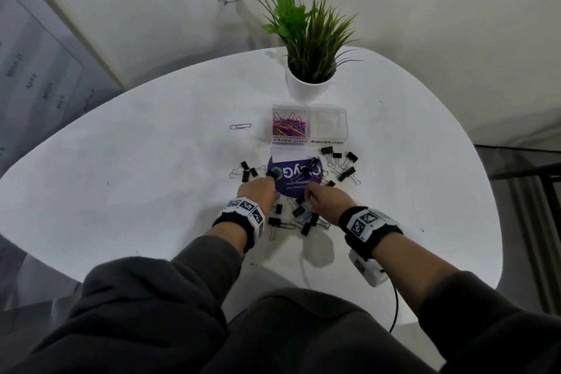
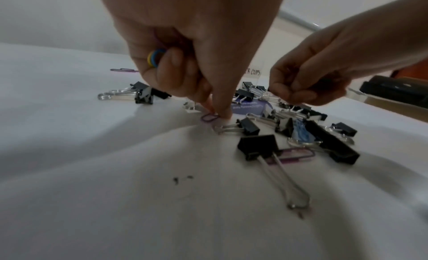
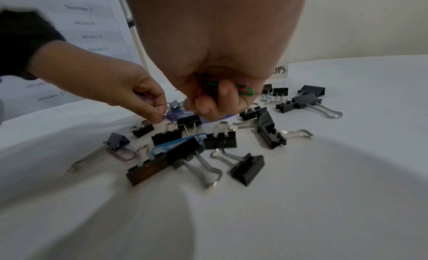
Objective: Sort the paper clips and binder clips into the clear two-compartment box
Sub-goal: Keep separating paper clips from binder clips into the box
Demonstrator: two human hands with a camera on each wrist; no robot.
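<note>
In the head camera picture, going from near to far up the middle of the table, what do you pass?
Both hands, left hand and right hand, among scattered black binder clips → purple round sticker → clear two-compartment box → white potted plant.

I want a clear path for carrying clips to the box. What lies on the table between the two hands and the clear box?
In the head view, a purple round sticker with a binder clip on it lies between the hands and the clear box.
</note>
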